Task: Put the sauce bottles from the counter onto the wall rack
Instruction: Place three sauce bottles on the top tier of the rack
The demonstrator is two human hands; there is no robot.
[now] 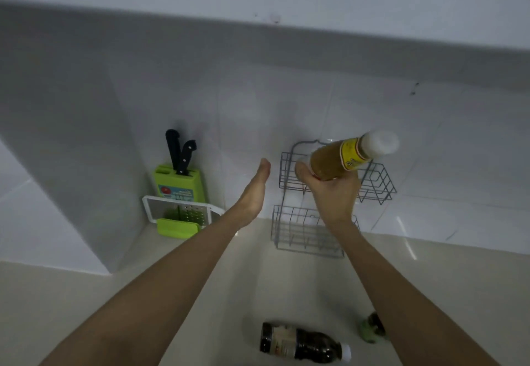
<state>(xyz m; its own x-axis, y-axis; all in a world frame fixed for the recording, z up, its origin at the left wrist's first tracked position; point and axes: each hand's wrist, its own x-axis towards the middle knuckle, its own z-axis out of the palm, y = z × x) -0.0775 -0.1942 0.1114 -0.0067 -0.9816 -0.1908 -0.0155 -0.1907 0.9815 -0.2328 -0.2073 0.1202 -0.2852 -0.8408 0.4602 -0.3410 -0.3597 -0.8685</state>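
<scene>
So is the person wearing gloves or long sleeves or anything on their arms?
No. The left hand and right hand have no gloves, and no ring shows. The left forearm and right forearm are bare as well: no sleeves, watch or bracelet anywhere up to the picture's bottom edge.

Left grip (253,190) flat, fingers straight, right grip (335,195) clasping sauce bottle (334,160)

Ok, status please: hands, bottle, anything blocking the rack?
Left hand open, beside rack. Right hand grips orange bottle, tilted, at upper basket, not yet in. Dark bottle lies on counter. Nothing seen blocking rack.
</scene>
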